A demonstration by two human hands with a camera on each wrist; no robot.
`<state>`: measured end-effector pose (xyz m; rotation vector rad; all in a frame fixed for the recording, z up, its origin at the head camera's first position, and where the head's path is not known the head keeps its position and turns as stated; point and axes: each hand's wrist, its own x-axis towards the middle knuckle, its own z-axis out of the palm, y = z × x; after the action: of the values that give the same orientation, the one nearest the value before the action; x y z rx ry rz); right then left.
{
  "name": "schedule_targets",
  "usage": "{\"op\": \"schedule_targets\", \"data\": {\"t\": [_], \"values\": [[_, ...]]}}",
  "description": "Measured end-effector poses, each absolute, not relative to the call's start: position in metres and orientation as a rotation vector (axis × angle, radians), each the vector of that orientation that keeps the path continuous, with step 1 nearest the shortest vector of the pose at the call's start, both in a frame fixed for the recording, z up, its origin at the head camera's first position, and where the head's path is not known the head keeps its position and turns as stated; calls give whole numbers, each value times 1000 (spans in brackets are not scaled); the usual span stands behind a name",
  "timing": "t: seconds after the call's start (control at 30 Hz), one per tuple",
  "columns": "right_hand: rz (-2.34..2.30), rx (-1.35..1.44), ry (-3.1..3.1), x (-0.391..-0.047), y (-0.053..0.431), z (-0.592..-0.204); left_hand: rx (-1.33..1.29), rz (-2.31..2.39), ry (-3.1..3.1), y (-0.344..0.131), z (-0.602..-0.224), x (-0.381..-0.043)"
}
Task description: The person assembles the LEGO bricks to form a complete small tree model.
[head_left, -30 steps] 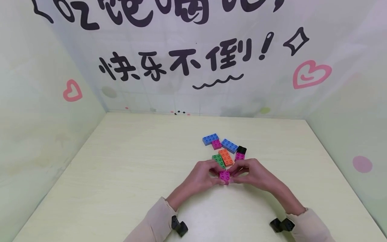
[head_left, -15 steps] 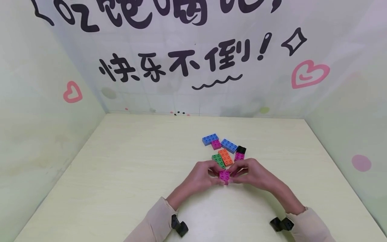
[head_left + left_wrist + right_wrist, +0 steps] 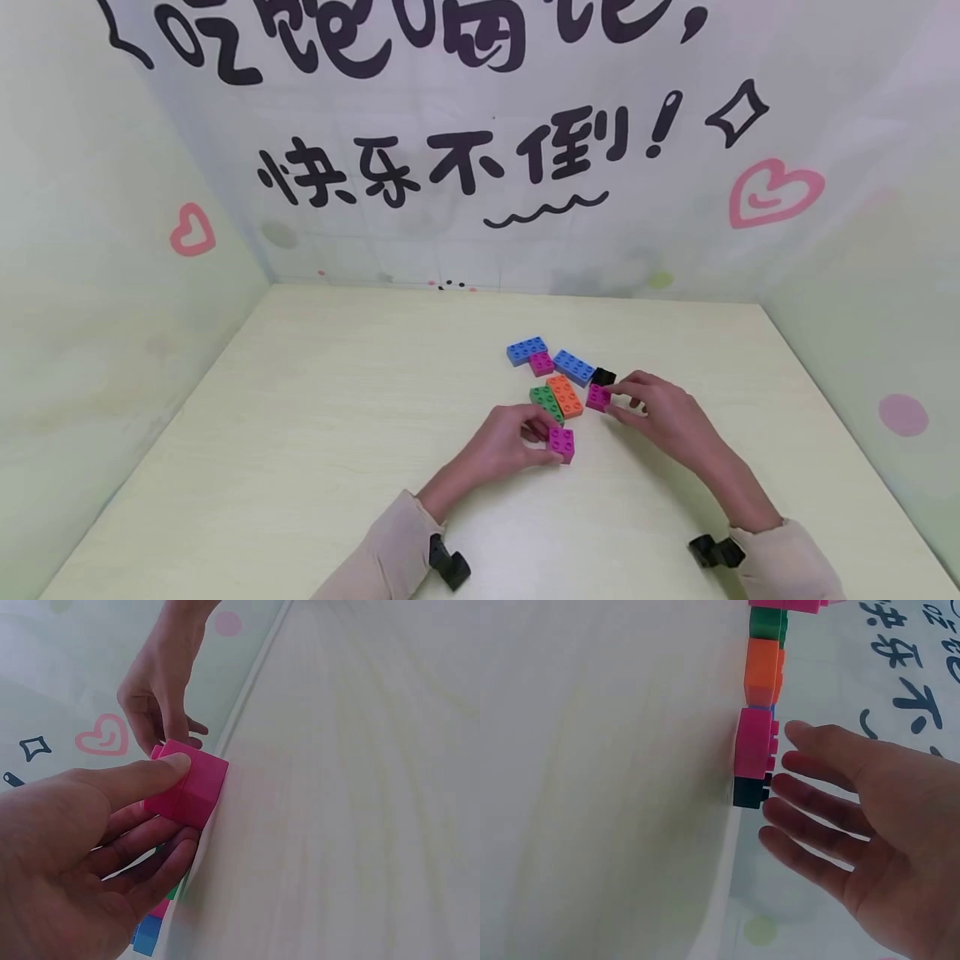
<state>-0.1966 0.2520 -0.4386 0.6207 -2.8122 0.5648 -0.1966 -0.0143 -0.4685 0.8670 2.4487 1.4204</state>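
Observation:
My left hand [image 3: 504, 442] pinches a magenta toy building block [image 3: 562, 447] between thumb and fingers, its studs facing up. In the left wrist view a seam runs across this magenta block [image 3: 196, 787], like two blocks stacked. Off to the right, my right hand [image 3: 675, 421] has its thumb and fingers parted at a second magenta block [image 3: 597, 398]. In the right wrist view the fingertips [image 3: 799, 733] are just off the studs of that block. A black block [image 3: 603, 377] lies directly behind it.
Beyond the hands, a green block [image 3: 545, 402] and an orange block [image 3: 565, 396] lie side by side. Farther back are two blue blocks, one at left [image 3: 527, 350] and one at right [image 3: 574, 367], with a small magenta block [image 3: 541, 364] between them. Printed walls enclose the pale table [image 3: 337, 375].
My right hand has let go of the magenta block that both hands held and has moved right and away to the one by the black block. The left hand keeps its hold.

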Motion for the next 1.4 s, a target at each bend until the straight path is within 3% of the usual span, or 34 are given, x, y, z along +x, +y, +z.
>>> {"op": "schedule_targets", "data": {"t": [0.73, 1.07, 1.4], "values": [[693, 486, -2966, -197, 251, -438, 851, 1407, 2444, -13, -471, -197], [1258, 867, -2849, -185, 230, -418, 850, 1413, 2452, -15, -469, -198], [1325, 897, -2930, -179, 221, -420, 848, 1417, 2454, -14, -469, -196]]}}
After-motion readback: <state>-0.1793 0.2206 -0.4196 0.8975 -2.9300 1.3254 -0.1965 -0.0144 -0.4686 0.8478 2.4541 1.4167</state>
